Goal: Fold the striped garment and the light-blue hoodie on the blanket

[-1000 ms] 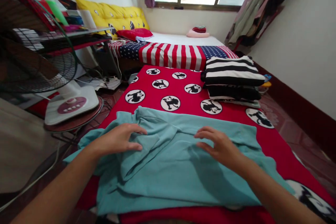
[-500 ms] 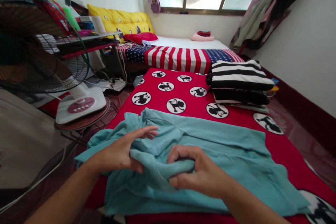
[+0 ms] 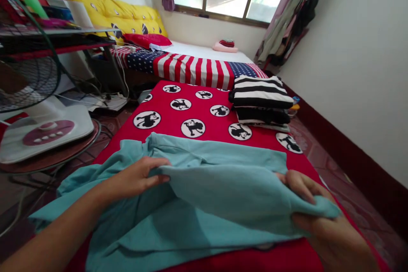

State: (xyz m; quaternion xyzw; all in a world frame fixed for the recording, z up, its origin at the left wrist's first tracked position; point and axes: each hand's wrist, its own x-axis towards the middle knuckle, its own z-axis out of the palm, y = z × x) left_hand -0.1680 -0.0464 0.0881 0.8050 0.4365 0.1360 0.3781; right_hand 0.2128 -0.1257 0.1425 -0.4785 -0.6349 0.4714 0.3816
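Note:
A teal cloth garment (image 3: 223, 187) lies spread over a red bedspread (image 3: 165, 106) printed with black figures in white circles. My left hand (image 3: 143, 176) pinches its upper layer near the middle, thumb and fingers closed on the fabric. Over at the right, my right hand (image 3: 321, 208) grips the other end of that layer, the cloth bunched between thumb and fingers. Between both hands the lifted layer stretches nearly level, above the part still lying flat. The garment's left portion is loose and wrinkled; its exact kind I cannot tell.
Folded clothes with a black-and-white striped piece on top (image 3: 261, 93) are stacked at the back right. A fan base (image 3: 47, 129) rests on a round stool (image 3: 79, 148) at left. Behind is a second bed with a stars-and-stripes cover (image 3: 194, 70). Clothes hang (image 3: 287, 21) by the right wall.
My right hand has moved right with the cloth, drawing the upper layer out straight. My left hand, loosely spread before, has closed on the fabric. The view has shifted to the right.

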